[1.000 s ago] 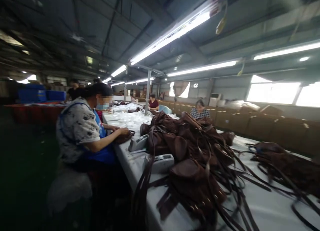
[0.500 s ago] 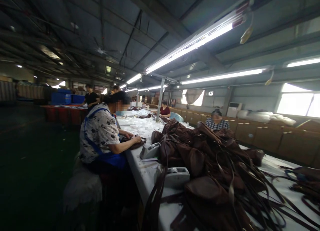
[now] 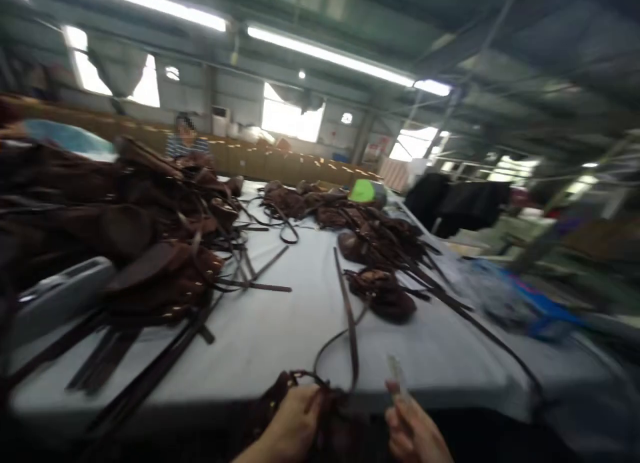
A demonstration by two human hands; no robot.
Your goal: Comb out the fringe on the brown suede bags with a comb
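My left hand (image 3: 295,413) is closed on the gathered top of a dark brown bag (image 3: 265,406) at the table's near edge. The bag has small gold-coloured metal fittings; its lower part is in shadow and partly hidden by the hand. A brown strap (image 3: 349,316) runs from about there up over the white tabletop. To the right of the bag, my right hand (image 3: 415,426) is closed round a slim, pale, shiny tool (image 3: 395,366) pointing up and away. Blur keeps me from telling its exact kind.
On the left lies a heap of brown bags (image 3: 150,276) with trailing straps, beside a grey tape dispenser (image 3: 65,296). More brown bags (image 3: 383,293) lie right of centre on the white table (image 3: 280,329). Blue and clear plastic (image 3: 535,309) is at the right. A person (image 3: 186,139) sits across the table.
My view has swung right and down from the co-worker on the left to the tabletop before me. Both my hands, the bag and the slim tool have come into view.
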